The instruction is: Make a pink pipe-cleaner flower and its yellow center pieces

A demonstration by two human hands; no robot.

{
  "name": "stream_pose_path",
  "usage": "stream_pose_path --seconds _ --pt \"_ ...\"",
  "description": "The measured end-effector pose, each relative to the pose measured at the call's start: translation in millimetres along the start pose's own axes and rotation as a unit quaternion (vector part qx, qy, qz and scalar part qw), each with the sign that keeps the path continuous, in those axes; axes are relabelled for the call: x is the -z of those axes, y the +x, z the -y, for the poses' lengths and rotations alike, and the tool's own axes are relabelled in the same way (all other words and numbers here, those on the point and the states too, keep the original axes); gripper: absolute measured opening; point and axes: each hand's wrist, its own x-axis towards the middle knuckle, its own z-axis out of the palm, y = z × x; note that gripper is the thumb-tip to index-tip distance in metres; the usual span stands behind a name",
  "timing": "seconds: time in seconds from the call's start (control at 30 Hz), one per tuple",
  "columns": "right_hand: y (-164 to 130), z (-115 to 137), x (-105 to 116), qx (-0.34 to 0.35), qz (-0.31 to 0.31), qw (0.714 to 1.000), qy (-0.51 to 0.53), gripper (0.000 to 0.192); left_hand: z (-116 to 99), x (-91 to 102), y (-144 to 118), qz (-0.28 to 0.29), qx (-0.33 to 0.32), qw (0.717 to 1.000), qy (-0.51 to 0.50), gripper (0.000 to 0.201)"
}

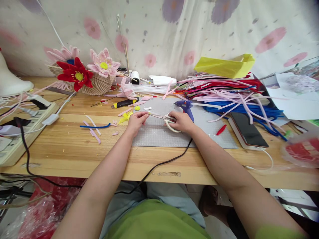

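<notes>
With the right hand [183,121] gripping scissors [163,118] and the left hand [136,121] pinching a small yellow piece [149,113] at the blades, fingertips risk a nick.

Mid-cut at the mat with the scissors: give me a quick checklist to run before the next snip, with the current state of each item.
1. Right hand grips the scissors by the handles: ok.
2. Left hand pinches a small yellow piece at the blade tips: ok.
3. Left fingers out of the blade path: cannot tell, they sit very near the tips.
4. Work sits over the cutting mat: ok.
5. Glue gun away from the right hand: not ok, it lies right behind it.
</notes>
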Motion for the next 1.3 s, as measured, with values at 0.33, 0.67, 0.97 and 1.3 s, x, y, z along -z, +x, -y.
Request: stream_pose_path --seconds 0.33,0.67,0.97,1.3 --pt "-1.2 1.7 -1.6 0.0 -0.016 0.999 -0.03 0.035 -0.3 -1.1 0.0 -0.005 0.02 1.0 -0.01 0.027" --pt "-1.1 3.2 -2.2 0.01 -0.032 0.997 -0.069 0.036 -1.1 -1.5 -0.7 -0.004 0.019 1.0 -0.012 0.024" --pt "-1.6 3.2 -1.8 0.002 -0.017 0.997 -0.069 0.031 1.0 -1.5 -0.8 -0.007 0.012 1.0 -0.004 0.021" --pt "-1.4 1.5 -1.3 -0.008 -0.007 0.997 -0.075 0.029 0.4 -2.1 -1.9 -0.007 0.008 1.0 0.004 0.022"
